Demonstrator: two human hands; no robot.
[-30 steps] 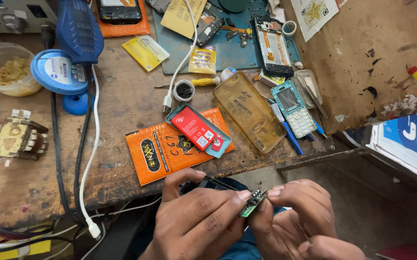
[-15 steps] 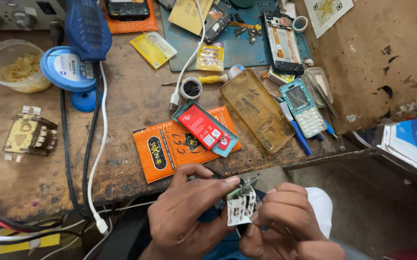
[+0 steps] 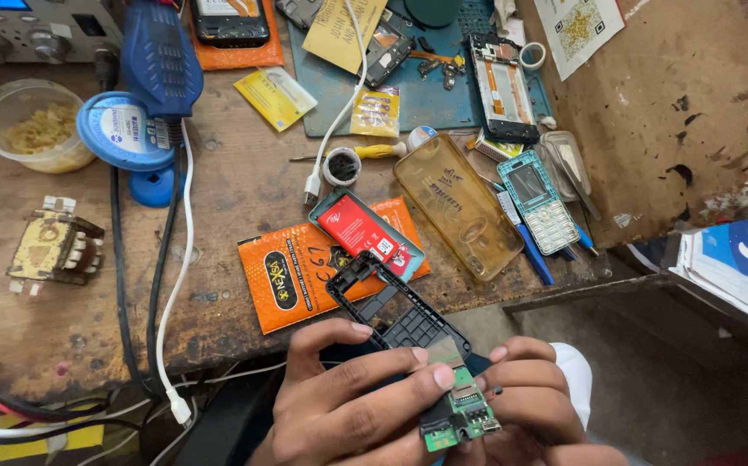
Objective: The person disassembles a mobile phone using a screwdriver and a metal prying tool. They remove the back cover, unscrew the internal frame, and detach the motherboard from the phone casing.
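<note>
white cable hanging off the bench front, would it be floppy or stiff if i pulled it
Probably floppy: the white cable curves loosely across the wooden bench and droops over its edge. Likely light, so a tug would drag it. Its plug dangles free and might snag the dark cables alongside.

A black phone frame [image 3: 391, 311] sits lower centre of the frame, tilted, its top end towards the upper left, keypad grid showing; a small green circuit board [image 3: 460, 414] lies at its lower right end, near the bottom edge.

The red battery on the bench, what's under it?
The red battery sits in a teal phone back, which lies on an orange packet on the wooden bench. Whatever is beneath the packet is covered.
</note>
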